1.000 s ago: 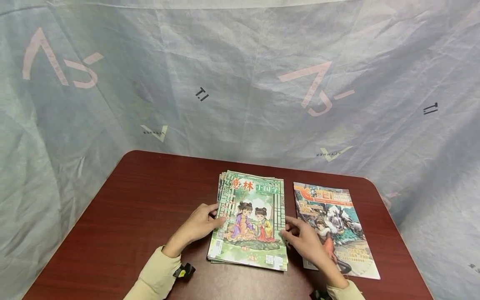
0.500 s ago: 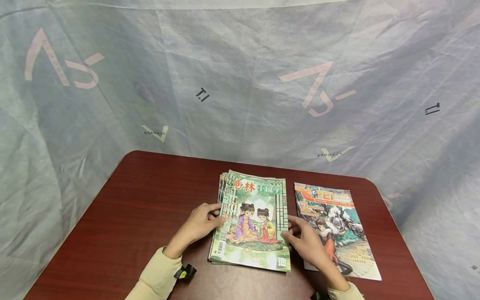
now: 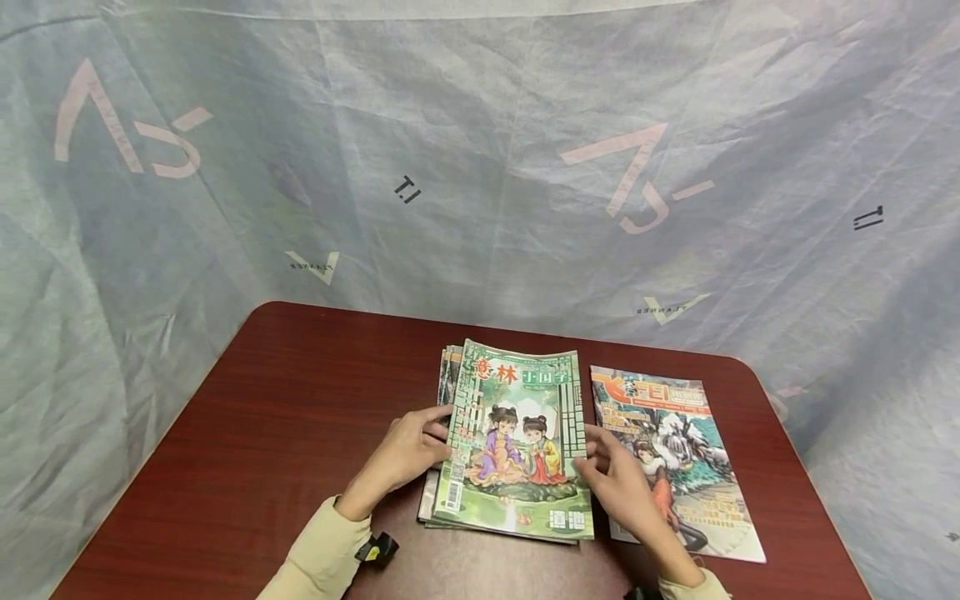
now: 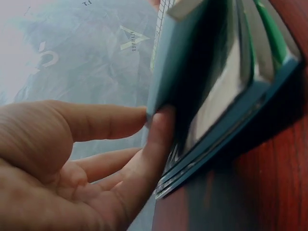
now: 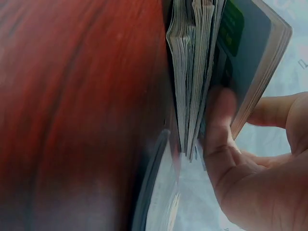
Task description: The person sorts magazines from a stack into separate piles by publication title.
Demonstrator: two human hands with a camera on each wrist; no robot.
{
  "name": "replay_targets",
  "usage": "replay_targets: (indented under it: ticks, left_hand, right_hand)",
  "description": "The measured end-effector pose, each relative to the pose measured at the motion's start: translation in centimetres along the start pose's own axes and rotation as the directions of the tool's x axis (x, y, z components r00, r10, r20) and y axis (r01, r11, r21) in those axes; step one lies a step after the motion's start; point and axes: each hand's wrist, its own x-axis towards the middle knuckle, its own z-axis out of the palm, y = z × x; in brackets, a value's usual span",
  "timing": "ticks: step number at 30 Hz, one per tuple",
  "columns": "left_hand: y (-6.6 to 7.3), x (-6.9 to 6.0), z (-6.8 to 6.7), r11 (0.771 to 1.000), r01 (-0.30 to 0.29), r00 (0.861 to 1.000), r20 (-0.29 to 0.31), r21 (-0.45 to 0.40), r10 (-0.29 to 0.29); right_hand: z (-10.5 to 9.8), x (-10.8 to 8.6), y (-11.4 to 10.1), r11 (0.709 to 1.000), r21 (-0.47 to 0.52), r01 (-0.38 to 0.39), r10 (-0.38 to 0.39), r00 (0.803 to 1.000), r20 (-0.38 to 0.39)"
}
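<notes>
A green magazine (image 3: 517, 450) with two cartoon children on its cover is raised a little above a stack of magazines (image 3: 447, 383). My left hand (image 3: 405, 454) pinches its left edge, thumb on the cover and a finger underneath. At the opposite edge my right hand (image 3: 618, 479) grips it the same way. In the left wrist view a dark gap separates the lifted magazine (image 4: 161, 72) from the stack (image 4: 255, 91). The right wrist view shows its page edges tilted away from the stacked magazines (image 5: 190, 82) below. Most of the stack's top is hidden.
Another magazine (image 3: 697, 467), with an orange title and a comic-style cover, lies flat on the right, partly under the right forearm. The dark red table (image 3: 262, 433) has rounded far corners. A grey printed cloth (image 3: 480, 167) hangs behind it.
The green magazine has come up off the stack and shifted slightly right, exposing more of the stack's left side. Both hands have moved right with it, keeping their hold.
</notes>
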Motion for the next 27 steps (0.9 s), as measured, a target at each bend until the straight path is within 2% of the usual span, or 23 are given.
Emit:
replay_targets:
  ticks: [7,13,18,27]
  left_hand:
    - [0.2,0.1,0.1,0.999,-0.008,1.0,-0.015,-0.037,0.008]
    - [0.7,-0.1,-0.9,1.0,-0.011,0.999,-0.03,0.014,0.011]
    - [0.8,-0.2,-2.8,1.0,0.003,1.0,-0.012,0.021,-0.002]
    - [0.6,-0.7,-7.2,1.0,0.009,0.999,0.039,-0.001,-0.009]
  right_hand:
    - [0.1,0.0,0.0,0.999,0.035,0.038,-0.038,0.999,-0.011]
    - [0.4,0.0,-0.8,0.995,0.046,0.088,-0.087,0.996,-0.033]
    - [1.2,0.2,-2.2,0.987,0.101,0.123,-0.12,0.992,-0.042]
    - [4.2,0.7,-4.6,0.957,0.271,0.1,-0.099,0.995,-0.019]
